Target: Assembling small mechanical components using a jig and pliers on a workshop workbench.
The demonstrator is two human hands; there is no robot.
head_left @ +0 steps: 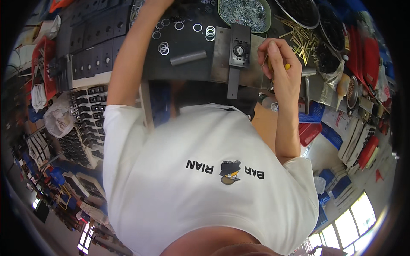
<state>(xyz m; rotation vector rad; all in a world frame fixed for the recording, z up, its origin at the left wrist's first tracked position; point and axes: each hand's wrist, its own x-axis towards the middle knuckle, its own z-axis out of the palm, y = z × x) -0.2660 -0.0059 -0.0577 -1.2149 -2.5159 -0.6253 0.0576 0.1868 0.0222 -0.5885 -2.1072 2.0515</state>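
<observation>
My left arm reaches to the far edge of the bench, and only the start of my left hand [160,3] shows there; its fingers are out of the picture. Loose metal rings [163,48] lie near that forearm. My right hand [282,59] is closed around a slim tool with a yellow end [288,66]; the tool's kind is mostly hidden by my fingers. Just left of this hand, a black rectangular lock-like case [240,45] with a round silver part rests on a metal plate [219,53]. A flat dark bar [232,83] sticks out from under the case toward me.
A grey metal cylinder [188,57] lies left of the plate. Behind stands a green-rimmed tub [267,21] of small metal parts. Brass-coloured rods [302,42], a hammer [307,81] and black bowls [301,10] are on the right. Black panels [92,59] lie at the left.
</observation>
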